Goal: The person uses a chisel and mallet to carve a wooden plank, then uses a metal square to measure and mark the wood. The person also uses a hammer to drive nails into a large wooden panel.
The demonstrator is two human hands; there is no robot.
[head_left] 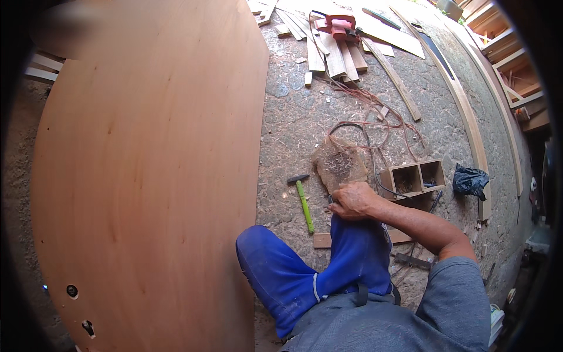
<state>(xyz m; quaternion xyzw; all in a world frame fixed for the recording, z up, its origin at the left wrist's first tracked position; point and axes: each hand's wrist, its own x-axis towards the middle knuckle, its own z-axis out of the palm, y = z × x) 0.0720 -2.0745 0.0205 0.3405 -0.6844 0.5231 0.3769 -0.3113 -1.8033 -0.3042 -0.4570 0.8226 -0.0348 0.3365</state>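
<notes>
My right hand (353, 200) is over my right knee, its fingers curled in. A small dark bit shows at the fingertips, too little of it to name. Just beyond the hand lies a crumpled tan sheet or bag (337, 167) with a heap of small dark pieces on it, perhaps nails. A hammer (305, 206) with a green handle and dark head rests on the ground left of the hand. To its right stands a two-compartment wooden box (384, 179) with small things inside. My left hand is out of view. A large wooden door panel (158, 146) fills the left side.
A red power tool (340, 27) sits on stacked boards (334, 56) at the far side, its cord (375, 111) looping toward the box. A black plastic bag (470, 180) lies by long timber strips (469, 117) on the right. A wood strip (322, 240) lies beneath my leg.
</notes>
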